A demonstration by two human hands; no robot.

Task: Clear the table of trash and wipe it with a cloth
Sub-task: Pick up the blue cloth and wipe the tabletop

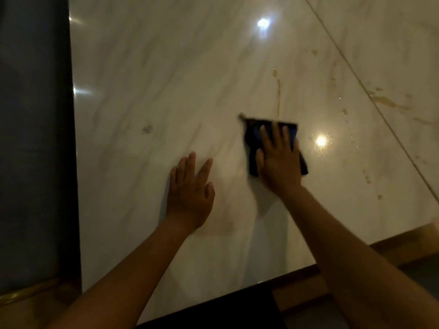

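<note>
A glossy white marble table (pixel 166 79) fills the view. My right hand (pixel 279 162) lies flat on a dark blue folded cloth (pixel 251 148), pressing it onto the tabletop right of the middle. My left hand (pixel 191 193) rests palm down on bare marble to the left of the cloth, fingers spread, holding nothing. A thin brown streak (pixel 278 96) runs down to the cloth's far edge. More brown smears and drops (pixel 389 103) mark the right side of the table. No loose trash shows on the surface.
A dark blue upholstered seat (pixel 33 138) runs along the table's left edge. A seam line (pixel 370 96) crosses the marble diagonally at the right. The near edge of the table (pixel 237 290) slants from lower left to right, with wooden trim (pixel 403 245) beyond it.
</note>
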